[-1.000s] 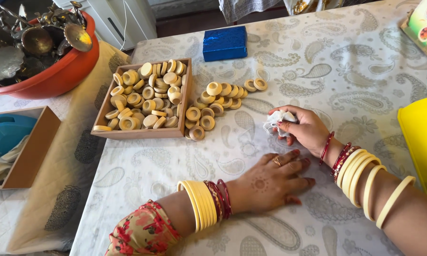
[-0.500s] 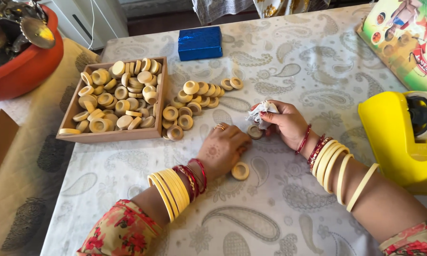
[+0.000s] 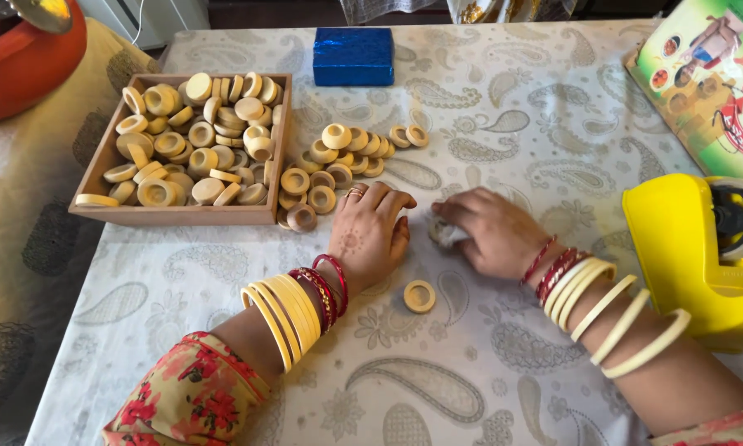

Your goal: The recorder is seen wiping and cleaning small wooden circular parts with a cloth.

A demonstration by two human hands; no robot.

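Standing by the table here: the left hand point(image 3: 370, 234) lies flat, palm down and fingers loose on the paisley tablecloth point(image 3: 504, 124), gripping nothing, with its fingertips just short of the loose pile of wooden rings point(image 3: 338, 165). The right hand point(image 3: 494, 231) is curled over a small crumpled whitish wad point(image 3: 442, 234), maybe cloth or paper, pressing it to the table; I can't tell if there's a ring under it. One single ring point(image 3: 419, 296) lies flat between the two wrists, a bit nearer the person. These rings look light, hard and smooth, probably a little slippery, so I'd pinch one by the rim or hook a fingertip in the hole. Beyond the left hand is a shallow wooden tray point(image 3: 173, 216) heaped with more of them. Farther out past both hands there's a shiny blue rectangular box point(image 3: 353, 56). Right of the right forearm stands a bright yellow plastic tape dispenser point(image 3: 685, 248), and beyond it a green printed carton point(image 3: 706, 74) with pictures.
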